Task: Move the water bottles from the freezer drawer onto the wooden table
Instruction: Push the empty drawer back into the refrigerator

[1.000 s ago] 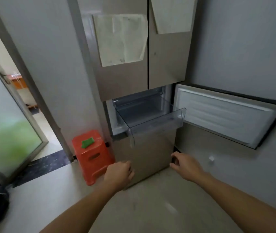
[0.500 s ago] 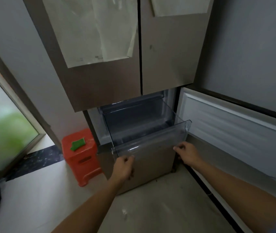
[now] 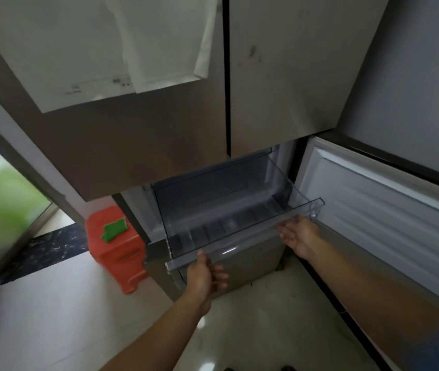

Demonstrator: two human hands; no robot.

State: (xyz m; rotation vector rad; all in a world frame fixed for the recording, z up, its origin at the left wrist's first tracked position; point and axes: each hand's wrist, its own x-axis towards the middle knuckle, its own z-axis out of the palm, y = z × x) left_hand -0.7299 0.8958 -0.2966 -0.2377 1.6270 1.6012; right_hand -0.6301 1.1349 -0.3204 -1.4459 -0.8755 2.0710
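The orange stool (image 3: 114, 250) with the green pad (image 3: 115, 230) on it stands at the far left, beside the fridge and clear of my reach. Next comes my left grip (image 3: 205, 274), at the left end of the freezer drawer (image 3: 213, 204). Its thumb lies up on the front lip and its fingers are spread beneath, pinching the edge so the clear bin cannot sag as it hangs out of the cabinet. My left forearm runs straight up from below, wrist level.

The drawer stands drawn well out and its ribbed floor is bare. I see no water bottles in it, and the counter they belong on is out of view.

My right grip (image 3: 300, 234) is at the drawer's right corner, palm up and fingers loosely spread, touching the underside of the lip, I judge, to share the weight. That arm reaches in past the open freezer door (image 3: 373, 210).
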